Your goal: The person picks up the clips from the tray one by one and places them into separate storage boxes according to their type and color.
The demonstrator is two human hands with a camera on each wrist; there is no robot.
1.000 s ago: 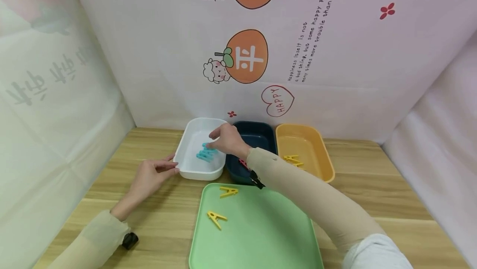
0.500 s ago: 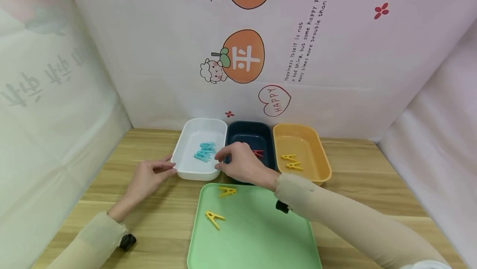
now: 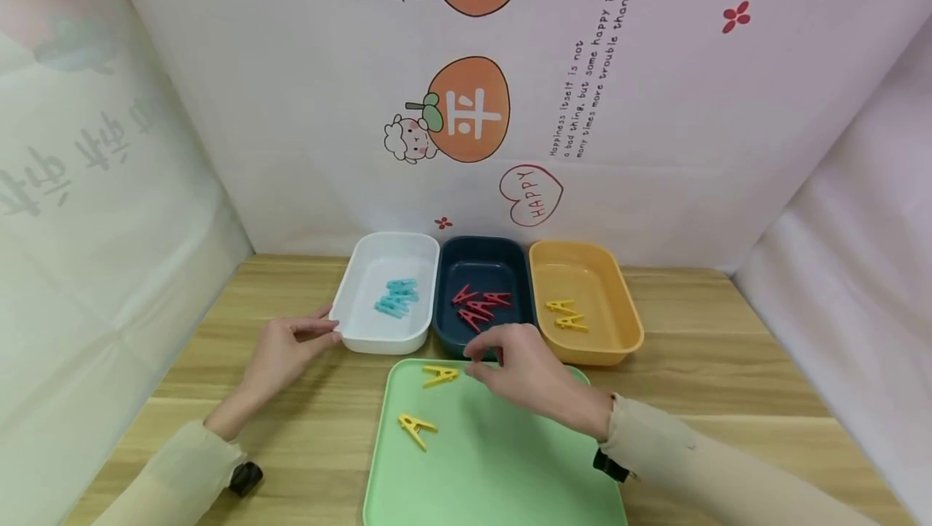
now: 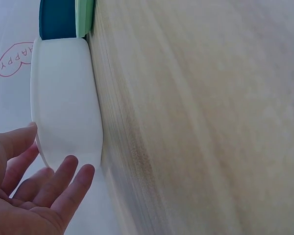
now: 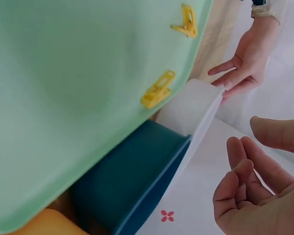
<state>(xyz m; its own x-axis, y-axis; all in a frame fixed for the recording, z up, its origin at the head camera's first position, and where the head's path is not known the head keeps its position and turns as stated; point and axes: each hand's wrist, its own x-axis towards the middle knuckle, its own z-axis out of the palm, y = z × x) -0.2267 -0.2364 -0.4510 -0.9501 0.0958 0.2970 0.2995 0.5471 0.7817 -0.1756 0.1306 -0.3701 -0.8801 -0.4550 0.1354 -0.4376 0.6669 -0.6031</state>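
My left hand (image 3: pixel 280 354) pinches the near left corner of the white bin (image 3: pixel 385 344), thumb and a finger meeting at its rim. Its other fingers spread loosely outside the wall in the left wrist view. My right hand (image 3: pixel 531 372) hovers above the far part of the green tray (image 3: pixel 502 461), thumb and fingers apart and holding nothing. On the tray lie one yellow clothespin (image 3: pixel 440 376) near the far edge and another yellow clothespin (image 3: pixel 417 429) nearer me. Inside the white bin is a cluster of turquoise clothespins (image 3: pixel 397 298).
A dark blue bin (image 3: pixel 482 251) with several red clothespins (image 3: pixel 476 307) stands beside the white one. At its right is an orange bin (image 3: pixel 593 283) with two yellow clothespins (image 3: pixel 568 314). The wooden table (image 3: pixel 728 372) ends at a printed cloth (image 3: pixel 619 210).
My right hand has drawn back from over the white bin, past the blue bin, to above the tray. The left hand stays at the white bin's corner.
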